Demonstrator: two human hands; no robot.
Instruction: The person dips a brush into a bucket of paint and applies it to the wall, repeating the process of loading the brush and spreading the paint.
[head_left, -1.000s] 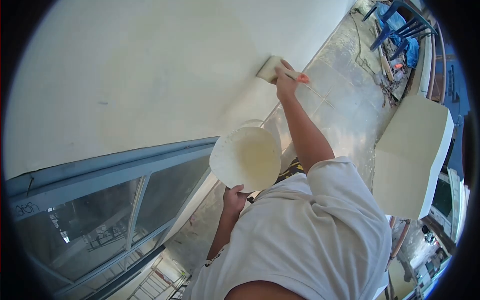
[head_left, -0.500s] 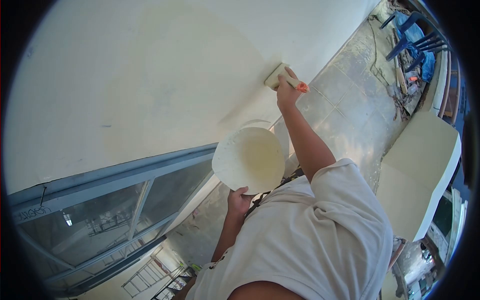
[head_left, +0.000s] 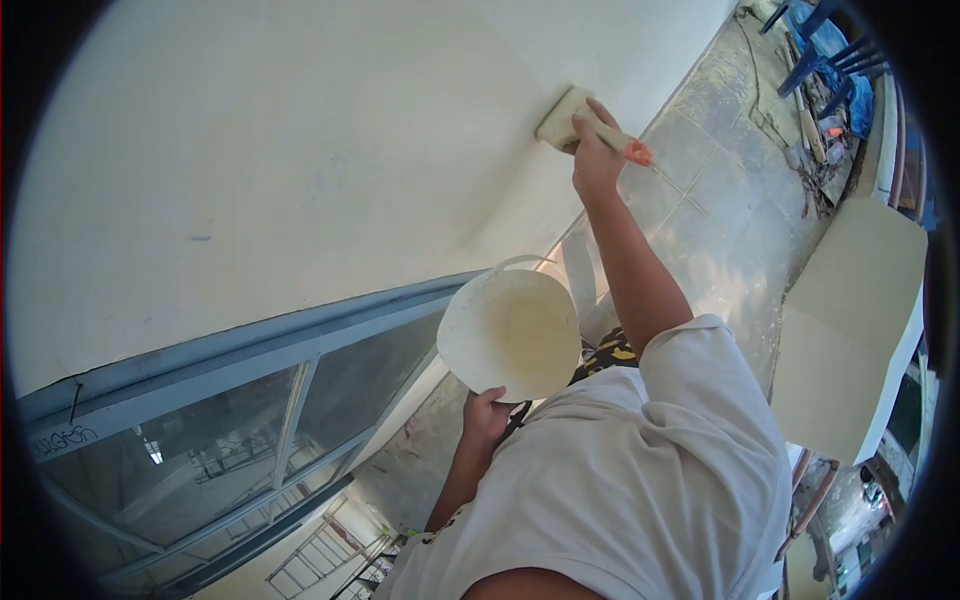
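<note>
My right hand (head_left: 597, 150) is closed round a wide paintbrush (head_left: 562, 118) with an orange-tipped handle. Its bristles touch the pale wall (head_left: 350, 150), where a damp-looking patch shows along the brush's side. Low in front of my body, my left hand (head_left: 486, 416) grips the rim of a white bucket (head_left: 462, 335), with the thumb over the edge. A thin layer of pale yellowish paint (head_left: 530, 325) lies inside the bucket, and its handle arcs over the far side.
A blue-framed window (head_left: 250, 380) is set in the wall at lower left. Grey floor tiles (head_left: 690, 180) run along the wall's base. Blue plastic chairs (head_left: 825, 65) and debris lie at upper right, near a cream-coloured ledge (head_left: 850, 310). A ladder (head_left: 315, 560) appears at the bottom.
The brush in my right hand has moved up and slightly right in view, still against the wall. The bucket sits a little further right and lower; the whole view has shifted slightly.
</note>
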